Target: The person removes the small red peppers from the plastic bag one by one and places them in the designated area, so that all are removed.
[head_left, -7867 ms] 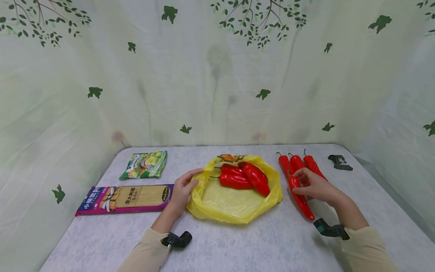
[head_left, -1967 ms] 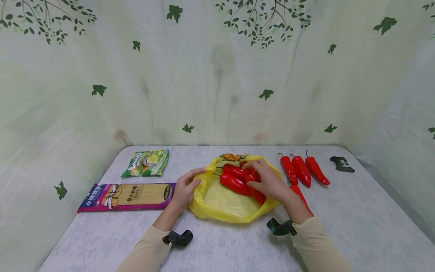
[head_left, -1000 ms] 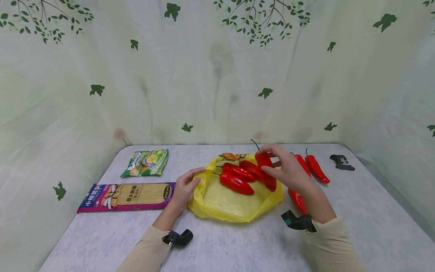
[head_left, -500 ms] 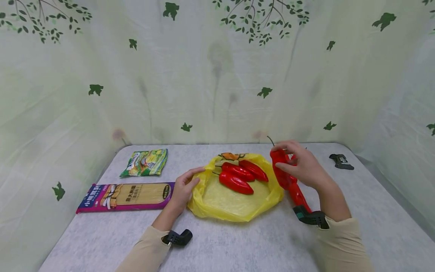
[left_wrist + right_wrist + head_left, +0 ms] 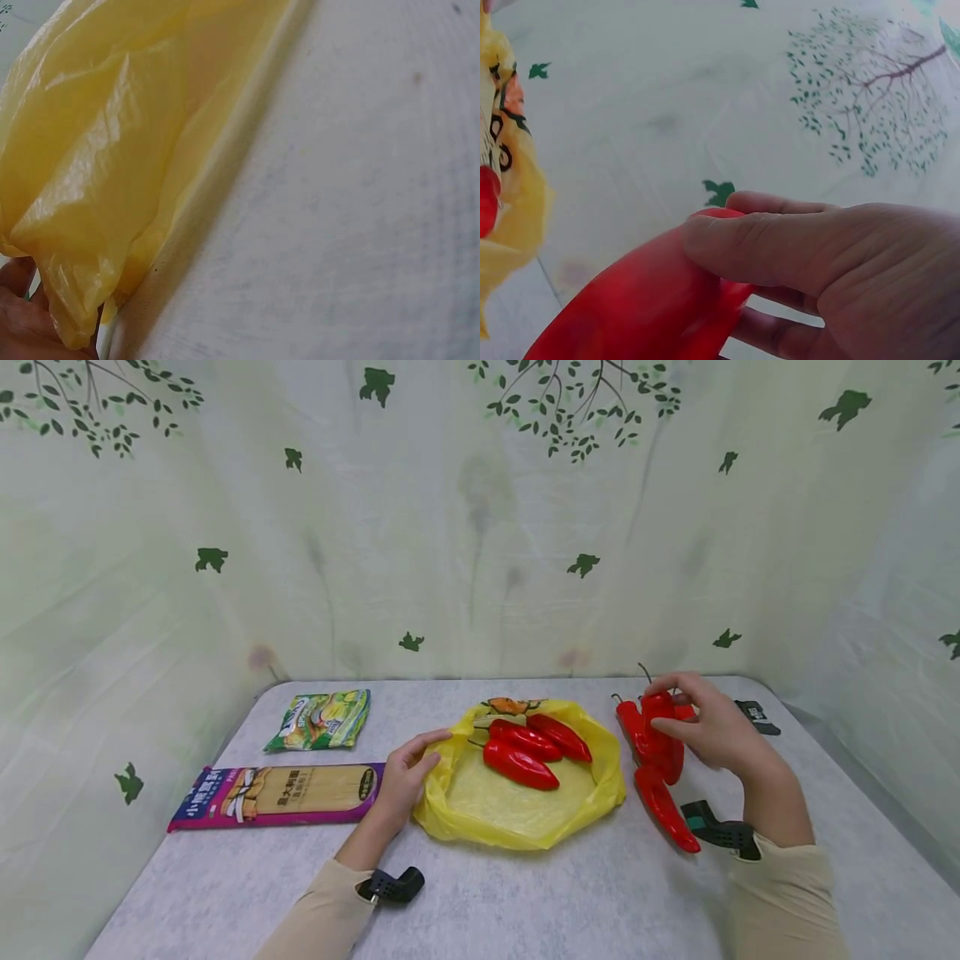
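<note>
A yellow plastic bag point(image 5: 480, 827) lies at mid-table with its mouth spread wide. Inside it are three red peppers point(image 5: 521, 765), stems pointing left. My left hand point(image 5: 403, 781) holds the bag's left rim between thumb and fingers; in the left wrist view the yellow film hides part of that hand. To the right of the bag, my right hand point(image 5: 708, 727) pinches a red pepper point(image 5: 660, 745), its stem up, over other red peppers on the table. One of these peppers point(image 5: 666, 814) lies in front, another point(image 5: 628, 722) at the left; others are partly hidden behind the hand.
On the left, a green snack packet point(image 5: 321, 721) lies behind a long purple pack of noodles point(image 5: 300, 793). A small black object point(image 5: 759, 718) sits at the back right, partly covered by my right hand. A leaf-printed curtain point(image 5: 480, 527) hangs beyond the table's back edge.
My right hand has taken a red pepper out of the bag and carried it right, over the peppers on the table. My left hand has stayed at the bag's rim.
</note>
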Demonstrator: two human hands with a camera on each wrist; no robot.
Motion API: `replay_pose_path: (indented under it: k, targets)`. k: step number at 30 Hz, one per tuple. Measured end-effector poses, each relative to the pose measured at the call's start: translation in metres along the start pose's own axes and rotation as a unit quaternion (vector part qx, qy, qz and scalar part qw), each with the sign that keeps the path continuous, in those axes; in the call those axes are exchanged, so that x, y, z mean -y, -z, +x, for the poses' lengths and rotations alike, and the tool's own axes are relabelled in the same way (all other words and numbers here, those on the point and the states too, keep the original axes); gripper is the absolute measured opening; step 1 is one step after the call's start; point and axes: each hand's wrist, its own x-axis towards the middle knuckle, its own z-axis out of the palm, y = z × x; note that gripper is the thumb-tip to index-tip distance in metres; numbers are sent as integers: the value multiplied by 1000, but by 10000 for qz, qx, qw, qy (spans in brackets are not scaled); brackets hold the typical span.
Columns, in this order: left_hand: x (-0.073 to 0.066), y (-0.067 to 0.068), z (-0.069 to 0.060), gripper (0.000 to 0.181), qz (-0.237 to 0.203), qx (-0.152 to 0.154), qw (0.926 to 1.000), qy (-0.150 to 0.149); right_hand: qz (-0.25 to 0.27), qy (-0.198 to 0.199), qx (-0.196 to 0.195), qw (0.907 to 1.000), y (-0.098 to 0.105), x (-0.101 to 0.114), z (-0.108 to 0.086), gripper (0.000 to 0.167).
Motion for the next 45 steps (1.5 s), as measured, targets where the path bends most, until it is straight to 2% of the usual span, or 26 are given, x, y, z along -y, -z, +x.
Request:
replay_pose_path:
  k: [8,22,30,45]
  targets:
    - [1,0,0,34,-7,37,9999,-111,52,-295,163,9994,6,-18,-1,45]
    - [2,0,0,34,-25,34,10000,-33,54,-972,620,9933,2,-56,3,41]
    - [3,0,0,34,-11,25,10000,-3,117,-987,886,9911,-3,-71,3,33]
    - [-1,-2,-1,34,-17,-6,10000,-16,12,-1284,1432,9813,-5,-82,3,29]
